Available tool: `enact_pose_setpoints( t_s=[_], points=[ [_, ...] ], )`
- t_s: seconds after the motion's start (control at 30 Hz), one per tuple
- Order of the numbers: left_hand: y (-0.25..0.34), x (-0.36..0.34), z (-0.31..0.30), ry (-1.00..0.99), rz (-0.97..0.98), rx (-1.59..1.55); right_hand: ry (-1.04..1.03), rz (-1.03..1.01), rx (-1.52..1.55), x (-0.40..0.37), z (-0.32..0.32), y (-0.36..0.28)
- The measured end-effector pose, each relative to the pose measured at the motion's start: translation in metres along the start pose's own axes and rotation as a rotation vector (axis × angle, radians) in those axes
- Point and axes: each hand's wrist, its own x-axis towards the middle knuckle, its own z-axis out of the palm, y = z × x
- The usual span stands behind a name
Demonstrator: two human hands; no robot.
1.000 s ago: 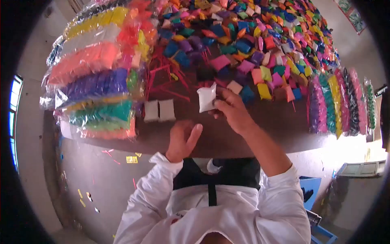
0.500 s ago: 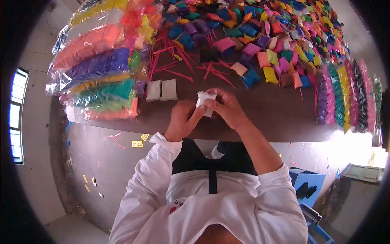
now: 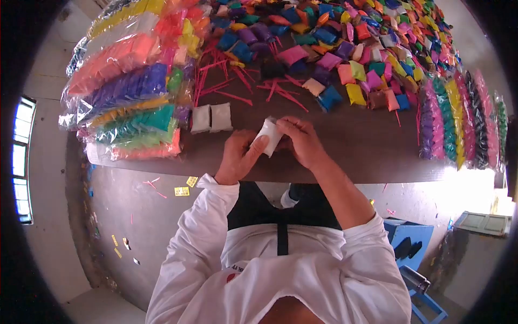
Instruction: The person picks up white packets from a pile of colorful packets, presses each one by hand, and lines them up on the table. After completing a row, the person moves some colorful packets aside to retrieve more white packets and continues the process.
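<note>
Between both hands, just over the near edge of the table, a small white packet [image 3: 270, 134] is held tilted. My left hand [image 3: 237, 155] grips its lower left side, the thumb lying across its face. At the upper right corner, the fingers of my right hand [image 3: 305, 143] pinch the packet; some of those fingertips are hidden. Two greyish-white packets, one on the left [image 3: 201, 119] and one on the right [image 3: 220, 117], lie side by side on the table beyond my left hand.
Clear bags of coloured packets [image 3: 137, 89] are stacked at the left, and more long bags [image 3: 461, 121] stand at the right edge. A large heap of loose coloured packets [image 3: 372, 78] covers the back. Pink strips [image 3: 280, 92] lie on the dark table [image 3: 356, 156]. A blue stool [image 3: 413, 243] stands lower right.
The white packet has turned to a more slanted position, and more of its face shows. My right thumb has shifted off its face toward the upper right corner.
</note>
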Motion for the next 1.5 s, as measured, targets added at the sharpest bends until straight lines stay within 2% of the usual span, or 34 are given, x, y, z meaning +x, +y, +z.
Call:
enact_pose_setpoints(
  t_s=[0.1, 0.2, 0.3, 0.5, 0.6, 0.7, 0.8, 0.9, 1.0, 1.1, 1.2, 1.3, 1.4, 1.5],
  points=[
    [0.001, 0.0, 0.001, 0.025, 0.031, 0.001, -0.013, 0.027, 0.139, -0.002, 0.004, -0.006],
    [0.009, 0.002, 0.0, 0.027, 0.051, -0.013, -0.01, 0.027, 0.053, -0.009, 0.019, -0.023],
    [0.004, 0.003, -0.002, -0.02, 0.046, -0.01, -0.117, -0.048, -0.13, -0.001, 0.005, -0.008],
    [0.002, 0.001, -0.001, 0.049, 0.018, -0.018, -0.224, -0.124, -0.162, -0.005, 0.002, -0.013],
    [0.016, -0.003, 0.0, 0.065, -0.185, -0.138, -0.303, -0.027, -0.272, -0.011, 0.01, -0.028],
    [0.019, 0.002, -0.008, -0.048, -0.26, -0.231, -0.227, -0.066, -0.46, -0.009, 0.003, -0.015],
    [0.025, -0.005, 0.009, 0.19, -0.187, -0.299, -0.018, -0.156, -0.405, -0.015, 0.004, -0.011],
    [0.003, 0.0, 0.003, 0.039, -0.046, -0.06, -0.07, -0.174, -0.353, -0.009, 0.001, -0.003],
    [0.0, 0.001, -0.001, 0.001, 0.038, 0.038, -0.107, -0.206, -0.163, -0.009, 0.009, -0.007],
    [0.004, 0.0, -0.008, -0.056, 0.079, 0.145, -0.201, -0.021, -0.324, -0.008, 0.01, -0.016],
    [-0.002, 0.002, -0.001, -0.013, 0.09, 0.015, -0.216, -0.057, -0.377, -0.005, 0.003, -0.015],
    [0.004, 0.005, -0.006, -0.042, -0.01, 0.037, 0.039, -0.117, -0.388, -0.001, 0.01, -0.009],
    [0.007, 0.006, -0.003, -0.022, 0.089, 0.188, 0.135, -0.158, -0.533, 0.015, 0.02, -0.015],
    [0.009, 0.006, 0.001, 0.061, 0.233, 0.397, 0.281, -0.44, -0.842, 0.041, 0.032, -0.013]
  ],
)
